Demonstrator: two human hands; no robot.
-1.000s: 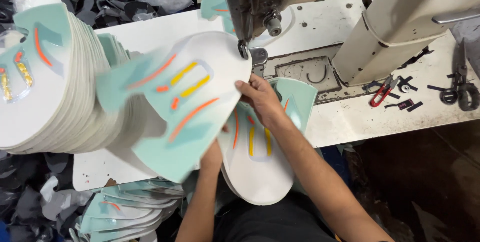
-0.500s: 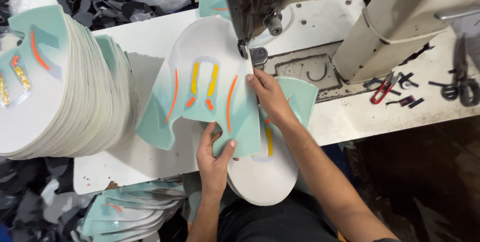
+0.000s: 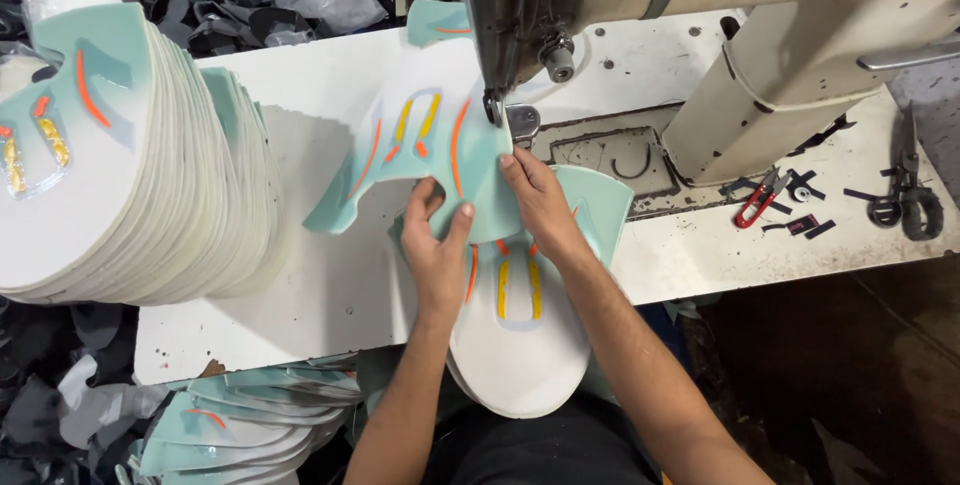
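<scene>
Left hand (image 3: 437, 245), right hand (image 3: 535, 200) pinch near edge of mint shoe panel (image 3: 420, 150), fingers closed flat; far edge under sewing machine needle (image 3: 492, 105). Likely light, floppy; best gripped at edges.

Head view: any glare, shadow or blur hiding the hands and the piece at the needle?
Head view: sharp, evenly lit; both hands, left and right, and the mint-green piece read clearly; the stack casts a soft shadow on the white table; lower right is dark.
</scene>
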